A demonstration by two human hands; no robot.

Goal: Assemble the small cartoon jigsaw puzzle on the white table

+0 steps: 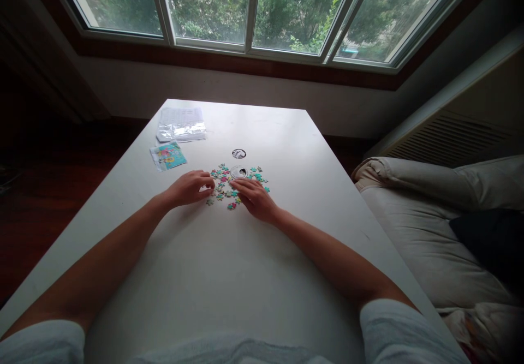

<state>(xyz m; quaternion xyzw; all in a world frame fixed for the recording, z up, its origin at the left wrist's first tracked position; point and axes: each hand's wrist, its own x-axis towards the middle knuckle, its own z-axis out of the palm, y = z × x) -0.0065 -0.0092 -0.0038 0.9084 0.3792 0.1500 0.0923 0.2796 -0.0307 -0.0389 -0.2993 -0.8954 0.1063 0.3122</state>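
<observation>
- The jigsaw pieces point(228, 194) are scattered between the two hands, at mid-tabletop point(221, 276), and are spread wider from side to side than in depth; no single long axis is shown by the loose heap.
- The right-hand part of the heap is partly covered by the right hand point(254, 196), its fingers laid nearly straight; whether a piece is held beneath them cannot be told.
- The left edge of the heap is met by the left hand point(192, 186), its fingers loosely curled with a gap by the thumb; whether a piece is pinched cannot be told.
- A silver round lid point(239, 172) (a can top, perhaps) is ringed by pieces, with a dark round disc point(239, 154) set just beyond it.
- Far left, a picture card point(168, 156) and clear plastic bags point(182, 124) are placed near the tabletop's edge.
- White surface is left between the forearms and toward the right edge, past which a sofa point(409, 222) is seen.
</observation>
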